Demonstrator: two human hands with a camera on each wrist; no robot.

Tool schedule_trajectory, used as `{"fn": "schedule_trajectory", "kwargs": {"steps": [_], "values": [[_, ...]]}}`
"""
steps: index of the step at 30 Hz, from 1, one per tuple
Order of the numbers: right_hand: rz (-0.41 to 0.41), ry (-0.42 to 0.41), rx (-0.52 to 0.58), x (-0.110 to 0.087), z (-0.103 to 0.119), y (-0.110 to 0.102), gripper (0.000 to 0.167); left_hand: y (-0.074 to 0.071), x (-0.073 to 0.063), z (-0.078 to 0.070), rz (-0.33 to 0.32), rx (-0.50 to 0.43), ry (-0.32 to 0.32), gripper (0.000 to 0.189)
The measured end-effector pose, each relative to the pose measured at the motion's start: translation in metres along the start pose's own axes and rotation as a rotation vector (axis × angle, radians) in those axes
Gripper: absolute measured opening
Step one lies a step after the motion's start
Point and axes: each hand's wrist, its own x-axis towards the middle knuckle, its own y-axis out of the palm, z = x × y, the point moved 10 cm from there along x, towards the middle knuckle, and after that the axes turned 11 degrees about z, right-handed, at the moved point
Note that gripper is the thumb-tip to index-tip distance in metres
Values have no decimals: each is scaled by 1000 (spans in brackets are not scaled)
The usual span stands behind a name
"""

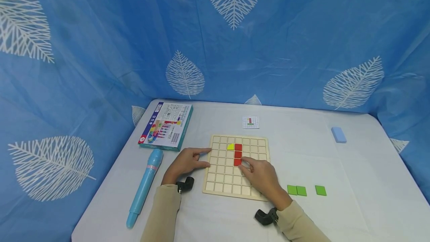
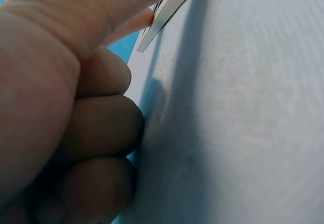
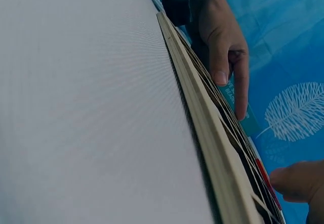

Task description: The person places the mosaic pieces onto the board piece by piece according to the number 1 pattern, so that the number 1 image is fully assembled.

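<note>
Two bare hands are at work on a square wooden board [image 1: 215, 188] ruled into a grid of shallow cells. The left hand [image 1: 186, 161] has its thumb and index finger spread, both tips touching the board's left edge; its other fingers are folded in, as the left wrist view shows. The right hand [image 1: 263, 174] reaches over the board's right half, its thumb and index finger bent to the right side of the lowest red tile [image 1: 237, 162]; whether they pinch it or only touch it, one cannot tell. Each wrist carries a black device, and both sleeves are tan.

On the board, that tile is the bottom one of three in a column, with a middle red tile [image 1: 237, 154] and a top red tile [image 1: 238, 147] directly above. Just left of the top one sits a yellow piece [image 1: 230, 146], its upper left corner cut on a slant.

Beyond the board's far edge lies a small card [image 1: 250, 122] printed with a grid and a red, yellow and green figure. Right of the board, two green tiles [image 1: 296, 190] lie side by side, and a third green tile [image 1: 320, 190] lies apart. A blue block [image 1: 338, 135] rests farther off to the right. Left of the board are a printed box [image 1: 166, 126] and, nearer, a light-blue cylinder [image 1: 145, 188] with a pink band. Everything lies on a white-covered bench [image 1: 352, 212] before a blue leaf-patterned curtain [image 1: 282, 47].
</note>
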Motion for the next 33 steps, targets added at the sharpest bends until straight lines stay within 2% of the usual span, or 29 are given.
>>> {"fn": "schedule_trajectory", "kwargs": {"steps": [9, 17, 21, 26, 33], "values": [[-80, -28, -12, -12, 0, -18, 28, -1, 0, 0, 4, -6, -2, 59], [-91, 0, -17, -29, -14, -27, 28, -1, 0, -2, -8, -6, 3, 58], [-105, 12, -49, -40, -20, -34, 27, 1, 0, -1, -6, -9, 5, 58], [-162, 5, -77, -58, -27, -48, 26, 2, -1, 1, -3, -21, 0, 58], [-202, 70, -100, -84, -50, -63, 26, 1, 0, 0, -6, -9, 9, 58]]}}
